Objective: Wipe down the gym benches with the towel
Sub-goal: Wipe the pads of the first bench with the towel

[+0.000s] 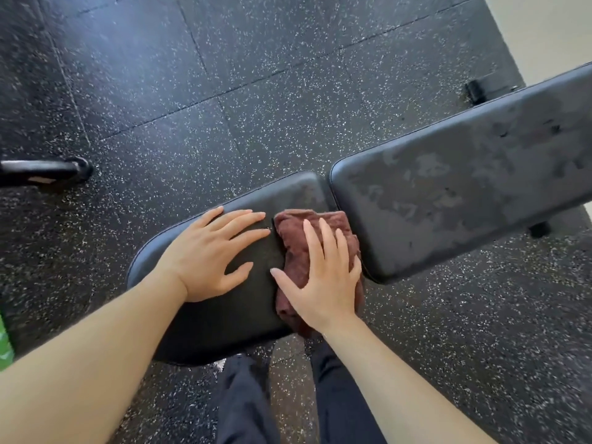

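Observation:
A black padded gym bench runs from the lower left to the upper right. Its seat pad (224, 318) lies nearest me, and its long back pad (464, 187) shows pale, patchy wear. A folded maroon towel (294, 232) lies on the right end of the seat pad, by the gap between the pads. My right hand (323, 277) presses flat on the towel with straight fingers. My left hand (211, 251) rests flat on the bare seat pad beside it, fingers spread.
Black speckled rubber floor tiles (256, 91) surround the bench. A black metal equipment foot (48, 171) lies on the floor at the left. The bench's frame foot (480, 91) shows beyond the back pad. My dark trouser legs (256, 408) stand against the seat's near edge.

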Action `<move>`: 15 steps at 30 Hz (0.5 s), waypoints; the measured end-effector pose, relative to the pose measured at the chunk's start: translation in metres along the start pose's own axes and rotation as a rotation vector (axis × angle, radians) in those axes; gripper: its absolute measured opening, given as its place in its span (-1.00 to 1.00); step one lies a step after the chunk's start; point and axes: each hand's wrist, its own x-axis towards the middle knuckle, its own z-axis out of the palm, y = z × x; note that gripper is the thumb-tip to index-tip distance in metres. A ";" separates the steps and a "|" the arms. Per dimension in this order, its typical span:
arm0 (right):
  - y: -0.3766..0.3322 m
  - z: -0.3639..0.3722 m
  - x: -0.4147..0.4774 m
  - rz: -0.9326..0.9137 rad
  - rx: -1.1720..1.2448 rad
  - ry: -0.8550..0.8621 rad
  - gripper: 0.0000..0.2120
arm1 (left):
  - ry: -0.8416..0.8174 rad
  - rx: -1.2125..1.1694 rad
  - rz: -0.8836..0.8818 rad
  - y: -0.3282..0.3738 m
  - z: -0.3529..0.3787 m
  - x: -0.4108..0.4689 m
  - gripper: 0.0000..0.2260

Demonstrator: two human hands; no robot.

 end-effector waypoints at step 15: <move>-0.029 -0.008 0.092 -0.061 0.114 0.102 -0.54 | 0.156 -0.065 -0.423 0.000 0.000 -0.032 -0.44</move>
